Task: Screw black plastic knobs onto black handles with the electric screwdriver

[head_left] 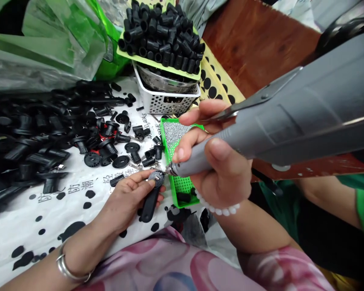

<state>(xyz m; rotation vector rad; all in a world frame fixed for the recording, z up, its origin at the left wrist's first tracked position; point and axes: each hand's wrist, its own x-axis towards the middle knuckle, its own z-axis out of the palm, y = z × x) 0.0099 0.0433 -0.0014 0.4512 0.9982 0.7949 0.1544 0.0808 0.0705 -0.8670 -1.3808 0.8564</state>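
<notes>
My left hand [130,198] grips a black plastic part [149,204], a flat handle with a round disc end [157,178] that has a metal centre. My right hand [221,169] is closed around a slim grey rotary tool [194,161], which widens into a large grey housing [306,105] toward the upper right. The tool's metal tip [170,170] touches the disc's edge. A black piece [183,197] lies in a green perforated tray [182,186] under my right hand. Several black parts lie near my left fingers.
A heap of black plastic parts [27,141] covers a printed white sheet [48,214]. Behind it, black tubes [160,40] sit on a green lid atop a white basket [166,103] holding a steel bowl. Plastic bags lie left; a wooden surface [255,44] lies upper right.
</notes>
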